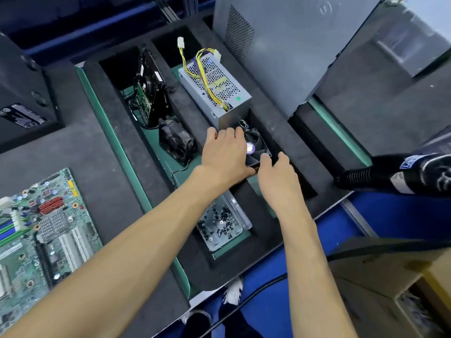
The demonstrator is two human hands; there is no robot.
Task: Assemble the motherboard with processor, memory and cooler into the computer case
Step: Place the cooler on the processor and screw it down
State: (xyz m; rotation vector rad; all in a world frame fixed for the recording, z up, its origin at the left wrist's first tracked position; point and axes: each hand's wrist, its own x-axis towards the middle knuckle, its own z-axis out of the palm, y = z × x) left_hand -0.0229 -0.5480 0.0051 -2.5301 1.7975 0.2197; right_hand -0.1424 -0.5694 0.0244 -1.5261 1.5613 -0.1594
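Observation:
The black cooler (pixel 256 145), a fan with a round purple-rimmed label, sits in a foam slot just in front of the power supply. My left hand (pixel 225 154) lies over its left side, fingers curled over the top edge. My right hand (pixel 278 174) reaches its near right corner, fingertips touching the frame. The green motherboard (pixel 44 230) lies flat on the foam at the lower left, with blue and green memory slots at its left edge. The grey computer case (pixel 292 45) stands upright at the back right.
A grey power supply (pixel 214 81) with yellow cables sits behind the cooler. A hard drive (pixel 148 86) and another black fan (pixel 175 142) stand in the slot to the left. A clear tray of several screws (pixel 219 225) lies under my arms. An electric screwdriver (pixel 390 174) rests at right.

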